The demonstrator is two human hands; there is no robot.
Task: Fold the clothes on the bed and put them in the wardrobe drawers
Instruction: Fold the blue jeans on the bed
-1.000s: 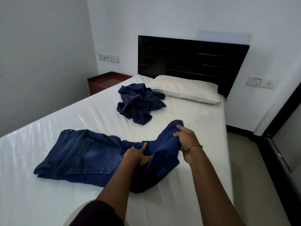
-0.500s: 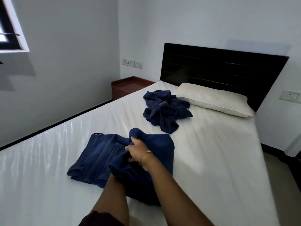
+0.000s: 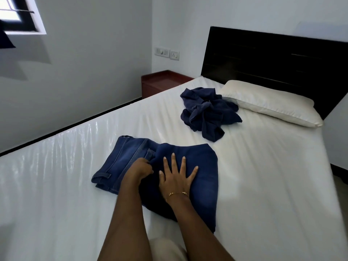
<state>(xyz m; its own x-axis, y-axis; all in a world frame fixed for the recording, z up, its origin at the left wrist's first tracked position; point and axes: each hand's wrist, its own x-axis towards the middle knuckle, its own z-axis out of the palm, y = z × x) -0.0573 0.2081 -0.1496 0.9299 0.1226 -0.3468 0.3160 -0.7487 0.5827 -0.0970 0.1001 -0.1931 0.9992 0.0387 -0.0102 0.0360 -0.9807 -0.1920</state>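
On the bed, the jeans lie nearest, the crumpled garment behind them, touching the pillow on its right.

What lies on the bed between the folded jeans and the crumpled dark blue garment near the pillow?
Nothing: the head view shows only bare white sheet between the jeans and the crumpled garment.

Both forearms are bare, with no sleeve showing on either; the right hand carries a thin gold chain bracelet at the wrist, with small beads or links along it; the left hand wears nothing visible; pale, cream-coloured clothing shows at the bottom edge.
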